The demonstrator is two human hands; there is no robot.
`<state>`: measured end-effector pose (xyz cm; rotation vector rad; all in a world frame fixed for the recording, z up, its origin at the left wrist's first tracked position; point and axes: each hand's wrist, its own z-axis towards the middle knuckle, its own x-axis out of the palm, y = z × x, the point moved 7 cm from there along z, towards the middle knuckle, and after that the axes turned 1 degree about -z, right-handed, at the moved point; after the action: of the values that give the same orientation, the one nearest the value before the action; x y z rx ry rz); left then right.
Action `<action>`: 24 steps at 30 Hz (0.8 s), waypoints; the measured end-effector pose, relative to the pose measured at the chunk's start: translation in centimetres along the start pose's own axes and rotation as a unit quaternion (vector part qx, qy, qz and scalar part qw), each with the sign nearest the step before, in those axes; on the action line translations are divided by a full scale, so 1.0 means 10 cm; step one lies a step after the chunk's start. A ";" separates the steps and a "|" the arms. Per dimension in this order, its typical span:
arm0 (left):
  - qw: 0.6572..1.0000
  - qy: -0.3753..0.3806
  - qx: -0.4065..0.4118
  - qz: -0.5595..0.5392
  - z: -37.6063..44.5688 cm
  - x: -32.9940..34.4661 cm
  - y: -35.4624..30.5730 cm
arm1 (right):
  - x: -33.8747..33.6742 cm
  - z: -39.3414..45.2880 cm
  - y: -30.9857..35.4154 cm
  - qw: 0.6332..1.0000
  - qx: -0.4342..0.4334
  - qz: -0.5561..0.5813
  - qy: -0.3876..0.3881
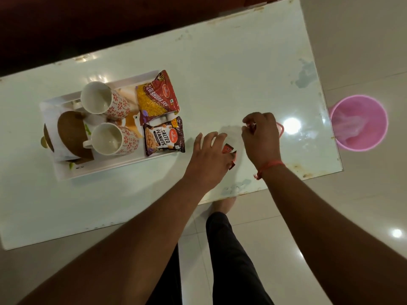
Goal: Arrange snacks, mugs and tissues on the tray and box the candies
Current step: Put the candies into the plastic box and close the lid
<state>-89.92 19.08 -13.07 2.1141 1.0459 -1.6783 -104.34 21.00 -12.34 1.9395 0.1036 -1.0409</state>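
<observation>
Head view: hands gather candies on the surface.
Right hand point(261, 137) pinches a candy point(251, 125); left hand point(209, 157), fingers spread, covers candies point(228, 149) at the tray's point(99, 170) three o'clock.

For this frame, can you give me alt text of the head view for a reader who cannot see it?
Two hands gather small red candies on a white table: the right hand pinches one, the left hand spreads over others. To the left, a white tray holds two mugs, two snack packets and a tissue holder.
</observation>
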 end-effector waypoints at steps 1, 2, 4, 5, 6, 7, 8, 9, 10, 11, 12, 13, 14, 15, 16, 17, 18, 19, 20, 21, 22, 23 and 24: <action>1.000 0.000 -0.002 0.005 0.02 -0.01 0.00 | 0.00 -0.07 -0.02 1.000 0.009 0.009 0.000; 1.000 0.001 -0.005 0.010 0.04 -0.02 -0.01 | 0.01 -0.13 -0.05 1.000 0.018 0.013 0.003; 1.000 -0.003 -0.007 0.016 0.09 -0.04 -0.02 | 0.02 -0.24 -0.08 0.999 0.030 0.010 0.009; 1.000 -0.008 -0.004 0.015 0.10 -0.05 -0.03 | 0.03 -0.29 -0.08 0.999 0.030 0.008 0.011; 1.000 -0.014 -0.002 0.012 0.12 -0.06 -0.04 | 0.03 -0.33 -0.08 1.000 0.027 0.007 0.012; 1.000 -0.018 -0.001 0.007 0.14 -0.07 -0.04 | 0.03 -0.37 -0.06 1.000 0.021 0.006 0.012; 1.000 -0.021 0.000 0.000 0.14 -0.08 -0.04 | 0.03 -0.42 -0.05 1.000 0.015 0.005 0.013; 1.000 -0.025 0.003 -0.008 0.14 -0.08 -0.04 | 0.03 -0.46 -0.03 1.000 0.008 0.005 0.015; 0.999 -0.033 0.004 -0.019 0.13 -0.09 -0.03 | 0.03 -0.51 -0.01 1.000 -0.001 0.005 0.017; 0.998 -0.049 -0.002 -0.041 0.12 -0.12 -0.02 | 0.04 -0.55 0.00 1.000 -0.009 0.004 0.019; 0.994 -0.073 -0.020 -0.073 0.10 -0.17 0.01 | 0.05 -0.59 0.01 1.000 -0.016 0.003 0.023; 0.987 -0.096 -0.052 -0.116 0.07 -0.22 0.07 | 0.07 -0.63 0.03 0.999 -0.023 0.000 0.029; 0.976 -0.112 -0.094 -0.163 0.05 -0.25 0.14 | 0.09 -0.66 0.04 0.999 -0.034 -0.006 0.037; 0.961 -0.121 -0.137 -0.207 0.02 -0.25 0.22 | 0.12 -0.69 0.06 0.998 -0.049 -0.017 0.048; 0.947 -0.124 -0.170 -0.243 0.00 -0.24 0.28 | 0.15 -0.72 0.08 0.996 -0.065 -0.032 0.058; 0.935 -0.125 -0.192 -0.271 -0.01 -0.21 0.34 | 0.17 -0.73 0.09 0.994 -0.079 -0.047 0.063; 0.926 -0.121 -0.205 -0.294 -0.02 -0.19 0.38 | 0.17 -0.73 0.08 0.993 -0.084 -0.058 0.058; 0.918 -0.112 -0.215 -0.313 -0.02 -0.16 0.41 | 0.13 -0.71 0.05 0.994 -0.078 -0.061 0.043; 0.912 -0.102 -0.224 -0.327 -0.03 -0.14 0.44 | 0.08 -0.68 -0.01 0.996 -0.062 -0.055 0.021; 0.908 -0.093 -0.231 -0.338 -0.03 -0.11 0.46 | 0.01 -0.63 -0.09 0.998 -0.038 -0.044 -0.003; 0.904 -0.086 -0.237 -0.345 -0.02 -0.10 0.48 | -0.05 -0.58 -0.18 0.999 -0.011 -0.036 -0.027; 0.901 -0.083 -0.241 -0.352 -0.02 -0.08 0.50 | -0.11 -0.53 -0.30 0.998 0.024 -0.035 -0.049; 0.898 -0.080 -0.243 -0.357 -0.01 -0.08 0.51 | -0.16 -0.47 -0.43 0.995 0.063 -0.039 -0.067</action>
<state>-86.51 15.24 -13.52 1.3138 2.0893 -1.5639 -104.38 27.52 -12.98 1.9852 0.0389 -1.2526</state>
